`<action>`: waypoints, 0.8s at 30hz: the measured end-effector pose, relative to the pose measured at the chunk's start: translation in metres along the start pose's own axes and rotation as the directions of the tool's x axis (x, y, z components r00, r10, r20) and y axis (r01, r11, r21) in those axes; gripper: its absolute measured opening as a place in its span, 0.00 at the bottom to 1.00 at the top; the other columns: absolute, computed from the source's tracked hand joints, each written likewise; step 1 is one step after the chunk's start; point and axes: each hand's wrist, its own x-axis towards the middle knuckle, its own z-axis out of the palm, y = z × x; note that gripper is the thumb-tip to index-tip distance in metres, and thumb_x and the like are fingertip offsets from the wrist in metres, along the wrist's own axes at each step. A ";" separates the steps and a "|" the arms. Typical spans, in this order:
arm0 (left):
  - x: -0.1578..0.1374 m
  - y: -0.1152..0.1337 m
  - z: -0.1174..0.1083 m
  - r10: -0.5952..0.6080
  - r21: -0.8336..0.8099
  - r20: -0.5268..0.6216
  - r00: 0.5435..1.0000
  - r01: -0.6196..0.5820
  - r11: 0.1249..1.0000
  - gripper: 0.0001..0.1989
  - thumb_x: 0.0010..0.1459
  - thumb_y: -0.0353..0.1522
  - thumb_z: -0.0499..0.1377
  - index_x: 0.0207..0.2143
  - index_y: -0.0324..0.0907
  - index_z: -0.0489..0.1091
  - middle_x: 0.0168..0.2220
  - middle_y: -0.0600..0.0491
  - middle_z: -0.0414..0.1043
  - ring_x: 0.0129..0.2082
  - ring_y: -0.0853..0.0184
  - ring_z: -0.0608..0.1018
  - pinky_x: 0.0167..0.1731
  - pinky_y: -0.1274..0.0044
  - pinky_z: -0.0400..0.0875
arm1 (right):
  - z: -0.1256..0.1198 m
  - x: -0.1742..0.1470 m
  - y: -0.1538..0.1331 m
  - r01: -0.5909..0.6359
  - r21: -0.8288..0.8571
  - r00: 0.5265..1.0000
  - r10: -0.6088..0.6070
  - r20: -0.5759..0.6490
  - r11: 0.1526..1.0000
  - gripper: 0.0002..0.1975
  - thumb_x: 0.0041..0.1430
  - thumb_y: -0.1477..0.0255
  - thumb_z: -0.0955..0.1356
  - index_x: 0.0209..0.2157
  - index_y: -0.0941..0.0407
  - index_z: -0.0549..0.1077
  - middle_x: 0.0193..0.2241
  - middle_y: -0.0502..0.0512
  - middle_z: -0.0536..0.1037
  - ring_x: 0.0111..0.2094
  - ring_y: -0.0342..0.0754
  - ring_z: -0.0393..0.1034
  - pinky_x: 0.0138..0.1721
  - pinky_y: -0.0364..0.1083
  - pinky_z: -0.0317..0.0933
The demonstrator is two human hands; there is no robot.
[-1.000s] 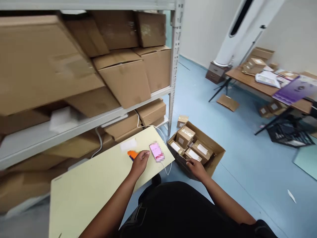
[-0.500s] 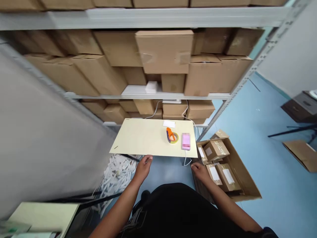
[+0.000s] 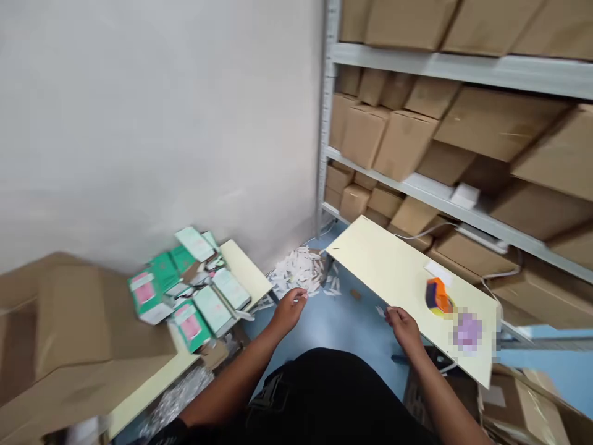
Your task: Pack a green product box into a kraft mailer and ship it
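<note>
My left hand (image 3: 290, 312) hovers over the floor between two tables, its fingers loosely bent with a gap to the thumb; I see nothing held. Beside the near edge of the cream table (image 3: 370, 256) is my right hand (image 3: 404, 327), its fingers curled together and no object visible in them. A whitish scrap (image 3: 380, 311) shows by its fingertips, seemingly on the floor. On that table lie an orange and purple tape cutter (image 3: 438, 295) with yellow tape, a white card (image 3: 438, 272) and a pixelated pink-purple item (image 3: 467, 332).
Green and white boxes (image 3: 192, 321) are heaped on the left table (image 3: 245, 272), beside a large open carton (image 3: 74, 321). White paper strips (image 3: 301, 269) cover the floor corner. Shelving (image 3: 417, 62) with brown cartons stands behind the right table. Another carton (image 3: 519, 402) sits at lower right.
My view has turned left, bringing the box heap and large carton into sight. The cream table now appears further right and slanted. Both hands remain in front of my body.
</note>
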 end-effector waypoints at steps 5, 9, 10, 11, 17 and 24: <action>-0.012 -0.043 -0.089 -0.068 -0.003 -0.105 0.992 0.068 0.998 0.20 0.63 0.47 0.55 0.46 0.42 0.76 0.47 0.45 0.81 0.48 0.56 0.81 0.49 0.66 0.74 | 0.103 0.012 -0.062 0.115 -0.096 0.985 -0.101 0.140 0.989 0.27 0.62 0.46 0.63 0.39 0.54 0.79 0.39 0.61 0.85 0.43 0.60 0.79 0.46 0.53 0.70; -0.019 -0.072 -0.128 -0.148 -0.031 -0.215 0.965 0.145 0.989 0.21 0.63 0.46 0.56 0.48 0.42 0.75 0.48 0.44 0.80 0.49 0.56 0.81 0.50 0.67 0.74 | 0.160 0.023 -0.100 0.184 -0.157 0.943 -0.130 0.307 0.970 0.24 0.62 0.47 0.64 0.39 0.52 0.80 0.38 0.58 0.85 0.42 0.59 0.79 0.46 0.52 0.69; -0.020 -0.080 -0.135 -0.166 -0.035 -0.253 0.953 0.163 0.986 0.21 0.63 0.46 0.56 0.48 0.41 0.74 0.49 0.44 0.79 0.49 0.56 0.81 0.51 0.67 0.74 | 0.172 0.028 -0.107 0.204 -0.176 0.926 -0.131 0.354 0.963 0.23 0.62 0.48 0.64 0.39 0.51 0.79 0.38 0.57 0.85 0.42 0.59 0.79 0.45 0.52 0.69; -0.021 -0.088 -0.141 -0.188 -0.038 -0.292 0.938 0.185 0.982 0.20 0.62 0.45 0.57 0.48 0.41 0.74 0.49 0.43 0.79 0.50 0.56 0.81 0.51 0.67 0.74 | 0.184 0.035 -0.113 0.226 -0.194 0.906 -0.133 0.401 0.955 0.23 0.62 0.48 0.63 0.38 0.51 0.79 0.38 0.57 0.85 0.42 0.59 0.79 0.45 0.51 0.69; -0.028 -0.135 -0.168 -0.338 -0.025 -0.511 0.791 0.379 0.925 0.17 0.61 0.40 0.59 0.49 0.41 0.73 0.50 0.43 0.78 0.47 0.57 0.80 0.51 0.66 0.73 | 0.277 0.090 -0.139 0.351 -0.215 0.743 -0.132 0.656 0.911 0.23 0.60 0.50 0.64 0.39 0.54 0.78 0.35 0.57 0.83 0.39 0.58 0.79 0.43 0.51 0.68; 0.001 -0.145 -0.164 -0.554 -0.159 -0.500 0.666 0.558 0.814 0.27 0.60 0.41 0.60 0.60 0.41 0.69 0.57 0.41 0.76 0.49 0.56 0.81 0.50 0.68 0.73 | 0.396 0.112 -0.178 0.539 -0.151 0.328 -0.042 0.944 0.829 0.18 0.58 0.57 0.64 0.35 0.54 0.79 0.32 0.55 0.82 0.37 0.53 0.77 0.41 0.48 0.66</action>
